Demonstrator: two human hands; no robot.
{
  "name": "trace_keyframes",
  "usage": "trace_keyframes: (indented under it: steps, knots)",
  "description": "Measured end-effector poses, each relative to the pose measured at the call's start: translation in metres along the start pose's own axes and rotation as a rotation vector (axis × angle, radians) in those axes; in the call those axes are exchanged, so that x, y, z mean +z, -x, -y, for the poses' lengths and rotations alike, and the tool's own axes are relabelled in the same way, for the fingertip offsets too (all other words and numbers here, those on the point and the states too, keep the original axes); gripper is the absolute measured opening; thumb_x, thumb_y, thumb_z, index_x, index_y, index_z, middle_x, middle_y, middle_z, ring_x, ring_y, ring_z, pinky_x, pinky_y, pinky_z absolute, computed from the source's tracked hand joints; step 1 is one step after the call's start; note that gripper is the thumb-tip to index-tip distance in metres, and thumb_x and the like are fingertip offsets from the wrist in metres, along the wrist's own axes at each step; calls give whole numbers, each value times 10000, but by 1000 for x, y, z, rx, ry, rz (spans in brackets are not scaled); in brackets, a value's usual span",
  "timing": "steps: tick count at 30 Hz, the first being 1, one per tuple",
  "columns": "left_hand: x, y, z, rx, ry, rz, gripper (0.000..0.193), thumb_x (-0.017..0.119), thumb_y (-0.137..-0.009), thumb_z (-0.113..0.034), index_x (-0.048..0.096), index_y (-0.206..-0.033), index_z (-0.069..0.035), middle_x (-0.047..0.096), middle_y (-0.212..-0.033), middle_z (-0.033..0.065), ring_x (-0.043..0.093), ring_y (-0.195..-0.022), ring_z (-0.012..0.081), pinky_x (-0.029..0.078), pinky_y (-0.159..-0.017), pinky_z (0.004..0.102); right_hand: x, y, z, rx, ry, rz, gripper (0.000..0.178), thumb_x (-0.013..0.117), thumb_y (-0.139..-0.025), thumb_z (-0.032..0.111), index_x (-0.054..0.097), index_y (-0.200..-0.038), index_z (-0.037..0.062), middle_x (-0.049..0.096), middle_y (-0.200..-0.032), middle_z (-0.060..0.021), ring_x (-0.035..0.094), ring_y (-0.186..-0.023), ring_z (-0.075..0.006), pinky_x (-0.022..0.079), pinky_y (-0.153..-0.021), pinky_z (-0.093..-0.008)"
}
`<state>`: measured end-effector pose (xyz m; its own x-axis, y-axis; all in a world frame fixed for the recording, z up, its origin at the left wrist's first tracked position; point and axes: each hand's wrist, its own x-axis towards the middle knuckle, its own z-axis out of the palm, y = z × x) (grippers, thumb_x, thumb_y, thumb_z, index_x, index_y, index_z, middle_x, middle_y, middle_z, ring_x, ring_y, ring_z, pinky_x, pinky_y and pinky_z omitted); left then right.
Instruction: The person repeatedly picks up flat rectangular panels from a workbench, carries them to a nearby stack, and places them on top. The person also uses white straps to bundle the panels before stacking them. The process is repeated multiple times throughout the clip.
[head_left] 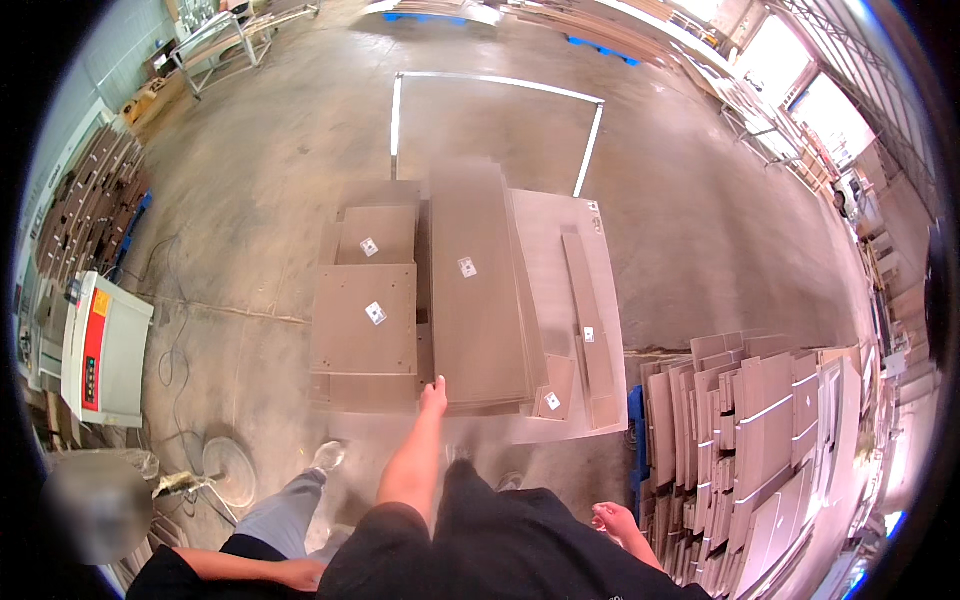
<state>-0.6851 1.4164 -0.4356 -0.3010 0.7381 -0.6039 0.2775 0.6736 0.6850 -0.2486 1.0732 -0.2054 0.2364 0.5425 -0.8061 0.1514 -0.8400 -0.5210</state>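
Observation:
My left hand (433,397) is closed at the near left corner of a long brown board (480,320). The board bears a small white label, and its far end looks blurred. Beneath it, more boards show along the right edge. To the left of my hand lie shorter brown panels (365,345) with labels and small holes. On the right are a narrow brown strip (585,310) and a small brown piece (555,388), both on a large pale sheet (540,215). My right hand (615,522) hangs beside my body, fingers curled, with nothing visible in it.
Another person's arm (240,568) and leg are at my left. A white machine (110,350) and cables stand further left. Strapped board stacks (765,400) rise at the right. Beyond the sheet, white tape (500,80) marks the concrete floor.

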Motion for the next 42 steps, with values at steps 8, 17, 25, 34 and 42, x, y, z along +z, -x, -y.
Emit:
trace_keyframes:
  steps: [8, 17, 25, 34, 42]
  knots:
    - [-12, 4, 16, -57, 384, 323, 715, 682, -938, -543, 572, -1352, 29, 650, -1255, 141, 646, -1103, 257, 653, -751, 458, 29, -53, 12, -28, 107, 164, 339, 674, -999, 310, 691, -1187, 29, 714, -951, -48, 652, -783, -136, 543, -706, -289]
    - [1, 145, 18, -95, 442, 546, 501, 681, -978, -351, 569, -1286, 28, 641, -1151, 118, 645, -973, 209, 609, -753, 372, 134, -176, 105, 136, -732, 97, 699, 701, -933, 543, 532, -1394, 46, 640, -1269, -112, 620, -1107, -262, 524, -881, -432]
    - [65, 241, 63, -303, -29, 1262, 526, 634, -1016, -388, 552, -1384, -21, 644, -1268, 82, 617, -1090, 190, 533, -902, 361, 78, -147, -12, 248, -872, -576, 956, 794, -827, 603, 449, -1401, -79, 650, -1277, -148, 674, -1060, -291, 574, -844, -443]
    - [61, 97, -67, -468, 780, 542, 784, 466, -1003, -665, 417, -1521, -79, 496, -1529, 98, 477, -1384, 319, 408, -1130, 519, 10, 28, -162, 223, -645, -1102, 674, 662, -952, 573, 630, -1169, -64, 669, -1102, -121, 611, -982, -222, 503, -878, -374]
    - [80, 207, -39, -210, 687, 769, 841, 445, -957, -751, 428, -1537, -143, 423, -1598, 55, 373, -1462, 310, 295, -1204, 527, 45, 169, -250, 85, -792, -1561, 514, 607, -1027, 457, 589, -789, 2, 514, -720, 21, 417, -699, -108, 403, -659, -290]
